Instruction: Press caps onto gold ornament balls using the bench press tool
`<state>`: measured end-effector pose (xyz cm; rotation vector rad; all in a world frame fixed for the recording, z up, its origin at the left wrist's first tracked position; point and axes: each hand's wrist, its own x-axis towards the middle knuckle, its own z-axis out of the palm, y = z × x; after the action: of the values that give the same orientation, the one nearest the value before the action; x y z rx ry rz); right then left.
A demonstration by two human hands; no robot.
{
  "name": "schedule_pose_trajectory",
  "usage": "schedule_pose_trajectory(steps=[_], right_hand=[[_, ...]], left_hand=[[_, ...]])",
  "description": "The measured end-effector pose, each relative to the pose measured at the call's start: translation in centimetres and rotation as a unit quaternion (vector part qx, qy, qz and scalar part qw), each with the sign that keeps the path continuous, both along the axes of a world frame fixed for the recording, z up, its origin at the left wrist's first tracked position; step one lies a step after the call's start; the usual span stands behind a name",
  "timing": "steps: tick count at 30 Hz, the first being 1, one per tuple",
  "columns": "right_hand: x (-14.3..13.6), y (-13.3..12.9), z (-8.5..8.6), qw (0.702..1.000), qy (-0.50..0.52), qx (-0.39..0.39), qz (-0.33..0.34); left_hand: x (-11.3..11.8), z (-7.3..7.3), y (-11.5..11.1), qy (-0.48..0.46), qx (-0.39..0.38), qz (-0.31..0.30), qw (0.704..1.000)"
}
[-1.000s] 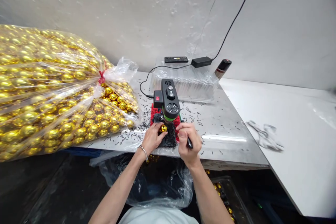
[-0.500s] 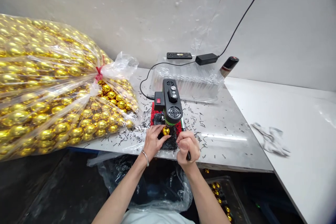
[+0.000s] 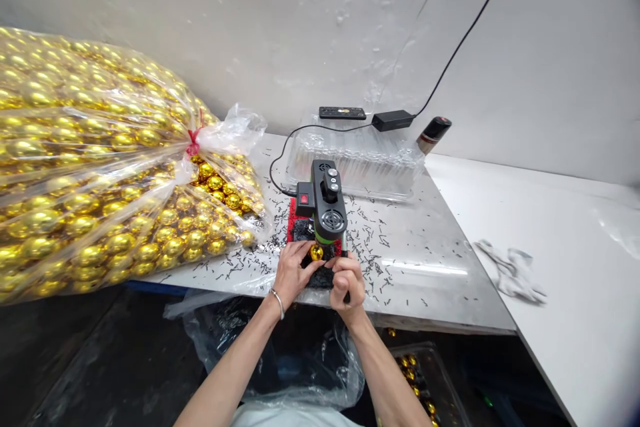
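The pale wall point(image 3: 280, 27) fills the back of the view. Against it, on the left, lies a huge clear bag of shiny gold balls point(image 3: 100, 180), gathered by a red tie point(image 3: 193, 142) at its neck. The grey, glossy tabletop point(image 3: 425, 240) spreads across the middle, strewn with thin black bits point(image 3: 380, 273); a white surface point(image 3: 575, 260) adjoins it on the right. Below the near edge, loose clear plastic sheeting point(image 3: 300, 380) hangs between the forearms, and a clear bin point(image 3: 450, 393) with more gold balls in it sits lower right.

Toward the wall stands a lidded clear plastic box point(image 3: 355, 163). In front of it is a black bench machine point(image 3: 327, 197) with a red switch and a green band under its head, over a red-and-black mat point(image 3: 299, 232). A white cloth item point(image 3: 515, 273) lies crumpled on the white surface. A black-capped can point(image 3: 434, 135) leans at the right end of the box; a black power adapter point(image 3: 393, 120) and a black remote control point(image 3: 343, 113) rest at its back.

The left hand point(image 3: 293, 273), with a bracelet point(image 3: 277, 303) at the wrist, has its fingers narrowed around one gold ball point(image 3: 317, 252), directly beneath the machine's head. The right hand point(image 3: 349, 283) has its fingers curled closed around the machine's black lever handle point(image 3: 347, 297).
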<state>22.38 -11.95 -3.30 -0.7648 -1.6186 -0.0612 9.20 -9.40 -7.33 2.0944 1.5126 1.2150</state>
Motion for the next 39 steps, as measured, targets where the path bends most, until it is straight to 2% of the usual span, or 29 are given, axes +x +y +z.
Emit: schedule_pose_trajectory(steps=[2, 5, 8, 10, 13, 16, 17, 19, 22, 24, 26, 27, 29, 33, 36, 39], right_hand=[[-0.1, -0.2, 1.5, 0.999, 0.035, -0.02, -0.003], [-0.2, -0.7, 4.5, 0.995, 0.069, -0.067, -0.008], [-0.3, -1.1, 6.9, 0.992, 0.07, -0.102, -0.001], [-0.2, -1.3, 7.3, 0.992, 0.07, -0.107, 0.005], [-0.2, -1.3, 6.6, 0.993, 0.071, -0.097, 0.011], [-0.4, -1.2, 5.6, 0.993, 0.087, -0.081, 0.01], [-0.4, -1.1, 5.4, 0.993, 0.091, -0.077, 0.009], [-0.5, -1.0, 5.2, 0.993, 0.093, -0.074, 0.006], [-0.5, -0.9, 5.2, 0.994, 0.086, -0.062, 0.007], [-0.5, -0.9, 5.2, 0.995, 0.085, -0.056, 0.01], [-0.5, -0.9, 5.2, 0.994, 0.086, -0.059, 0.012], [-0.4, -0.9, 5.2, 0.994, 0.086, -0.063, 0.012], [-0.4, -1.0, 5.1, 0.994, 0.083, -0.066, 0.014], [-0.4, -1.0, 5.1, 0.995, 0.073, -0.067, 0.02], [-0.3, -1.0, 5.2, 0.996, 0.062, -0.064, 0.02], [-0.2, -1.0, 5.3, 0.997, 0.05, -0.057, 0.021]], left_hand=[[0.0, 0.2, 0.1, -0.001, 0.0, -0.003, 1.0], [-0.1, 0.7, -0.3, -0.009, 0.006, 0.001, 1.0], [-0.4, 1.3, -2.6, 0.005, 0.024, -0.003, 1.0], [-0.8, 1.3, -5.3, 0.038, 0.042, -0.028, 0.998], [-1.3, 0.4, -9.6, 0.086, 0.065, -0.058, 0.992], [-1.9, -0.6, -11.4, 0.098, 0.096, -0.049, 0.989], [-2.3, -0.6, -11.1, 0.098, 0.111, -0.034, 0.988], [-3.7, 0.0, -9.1, 0.1, 0.14, 0.017, 0.985], [-6.5, 2.8, -3.5, 0.111, 0.131, 0.128, 0.977], [-8.3, 4.9, 0.9, 0.132, 0.053, 0.172, 0.975], [-9.5, 6.6, 4.7, 0.171, -0.088, 0.193, 0.962], [-9.7, 7.1, 6.2, 0.18, -0.15, 0.197, 0.952], [-9.7, 7.4, 8.4, 0.181, -0.223, 0.2, 0.937], [-8.8, 6.5, 9.8, 0.143, -0.257, 0.205, 0.934], [-8.9, 6.2, 9.7, 0.094, -0.262, 0.2, 0.939], [-9.9, 6.5, 8.8, 0.032, -0.265, 0.192, 0.944]])
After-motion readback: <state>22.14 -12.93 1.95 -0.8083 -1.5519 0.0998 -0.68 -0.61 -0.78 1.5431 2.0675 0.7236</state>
